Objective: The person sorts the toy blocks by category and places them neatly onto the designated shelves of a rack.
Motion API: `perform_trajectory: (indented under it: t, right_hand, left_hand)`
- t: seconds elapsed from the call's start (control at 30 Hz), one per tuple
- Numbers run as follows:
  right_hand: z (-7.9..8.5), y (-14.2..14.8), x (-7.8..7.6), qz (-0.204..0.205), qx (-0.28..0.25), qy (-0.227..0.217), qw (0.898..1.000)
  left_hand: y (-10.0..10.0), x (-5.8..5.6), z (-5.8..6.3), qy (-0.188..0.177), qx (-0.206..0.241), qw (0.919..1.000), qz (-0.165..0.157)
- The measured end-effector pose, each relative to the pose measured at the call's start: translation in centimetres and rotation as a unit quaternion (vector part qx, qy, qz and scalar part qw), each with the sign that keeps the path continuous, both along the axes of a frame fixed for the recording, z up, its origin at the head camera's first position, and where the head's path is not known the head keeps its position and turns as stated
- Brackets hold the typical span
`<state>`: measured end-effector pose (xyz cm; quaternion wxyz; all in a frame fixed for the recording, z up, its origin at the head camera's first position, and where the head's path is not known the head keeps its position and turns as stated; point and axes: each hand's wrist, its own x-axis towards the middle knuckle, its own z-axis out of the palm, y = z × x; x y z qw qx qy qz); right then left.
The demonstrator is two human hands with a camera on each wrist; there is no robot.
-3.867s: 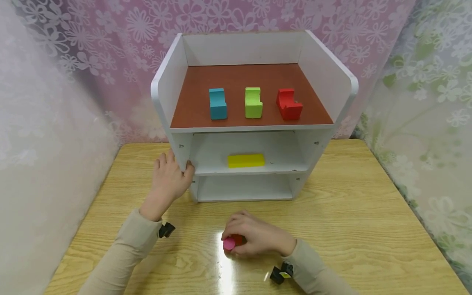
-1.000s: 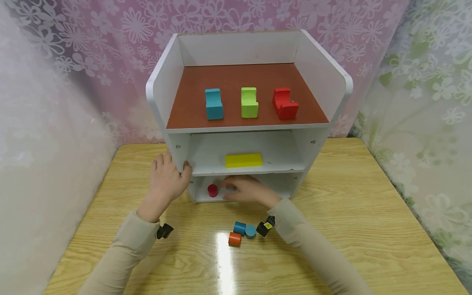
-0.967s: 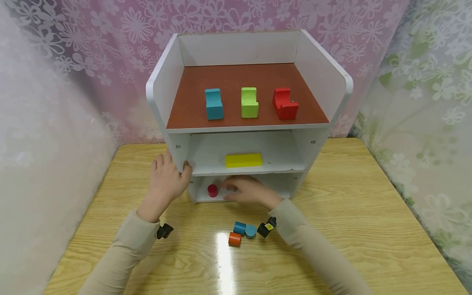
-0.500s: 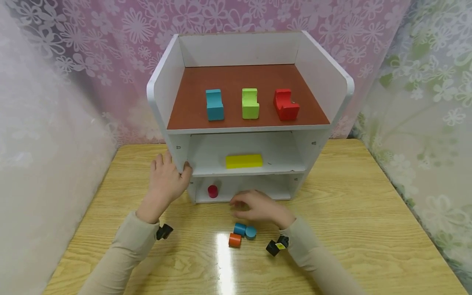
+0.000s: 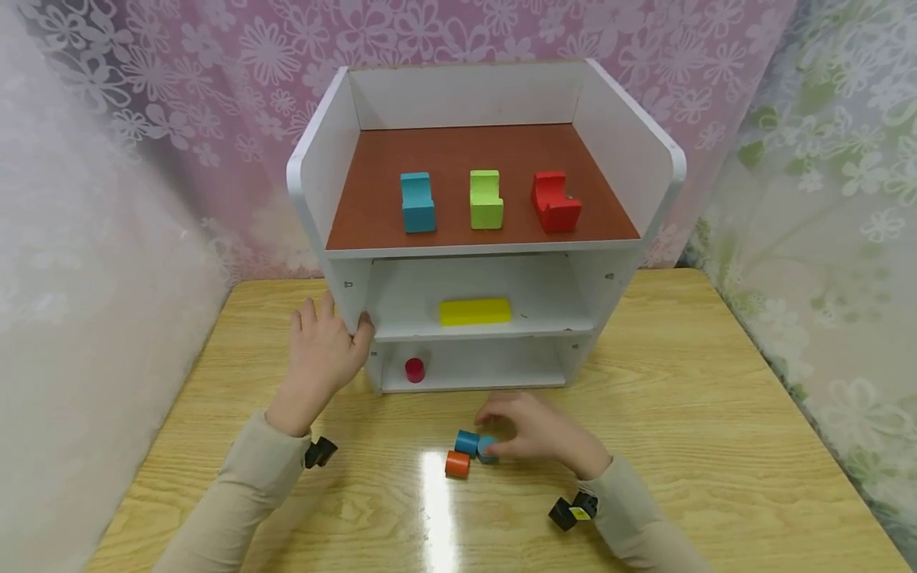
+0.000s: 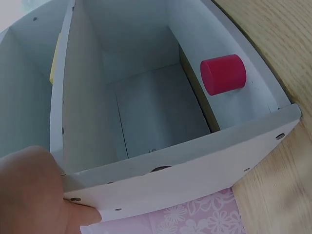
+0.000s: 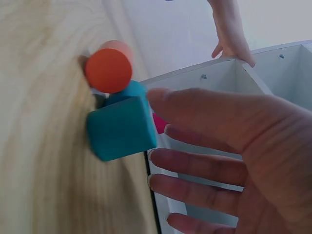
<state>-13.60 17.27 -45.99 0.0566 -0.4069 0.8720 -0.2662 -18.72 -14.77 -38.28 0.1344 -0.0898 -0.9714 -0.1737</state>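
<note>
An indoor nook: wooden table (image 5: pixel 688 446) against a flowered pink backdrop (image 5: pixel 243 103)

Head cam bright, glare on tbl (image 5: pixel 438 517); wrist cams dimmer, R soft.

Three cylinders (image 5: pixel 467 442) on table (image 5: pixel 688 414) before shelf unit (image 5: pixel 626 127); fourth cylinder (image 5: pixel 415 370) in bottom compartment (image 5: pixel 494 363), left.

Onto the wooden table (image 5: pixel 716 461): bearing a light blue cylinder (image 7: pixel 121 129) at the right fingers (image 5: pixel 501 403), a blue cylinder (image 5: pixel 467 442) and an orange cylinder (image 5: pixel 457 464) left of them, a white shelf unit (image 5: pixel 630 131) beyond! Bottom to top, carrying a red cylinder (image 5: pixel 415 369), yellow block (image 5: pixel 476 311), three notched blocks (image 5: pixel 486 211)!
</note>
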Motion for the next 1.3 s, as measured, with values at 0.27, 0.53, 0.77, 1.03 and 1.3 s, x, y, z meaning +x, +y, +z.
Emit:
perform_trajectory:
  t: [0.27,0.53,0.77,1.03,1.3]
  right_hand:
    - [-1.2,0.6,1.1,0.007,-0.020,0.014,1.000]
    - [-1.9,0.5,1.2,0.020,-0.040,0.021,0.999]
    - [-1.5,0.3,1.0,0.020,-0.045,0.015,0.999]
    - [-1.2,0.0,0.4,0.015,-0.046,0.020,0.999]
    - [-0.8,-0.9,-1.1,0.004,-0.049,0.035,0.998]
  left_hand:
    - [0.3,0.1,-0.3,-0.016,-0.002,0.9998,0.007]
    - [0.3,0.0,-0.3,-0.028,0.003,0.9996,0.008]
    - [0.1,0.1,-0.4,-0.030,-0.003,0.9996,0.001]
    - [0.1,0.1,-0.4,-0.026,-0.005,0.9996,-0.001]
    - [0.0,0.0,-0.5,-0.022,-0.003,0.9998,-0.002]
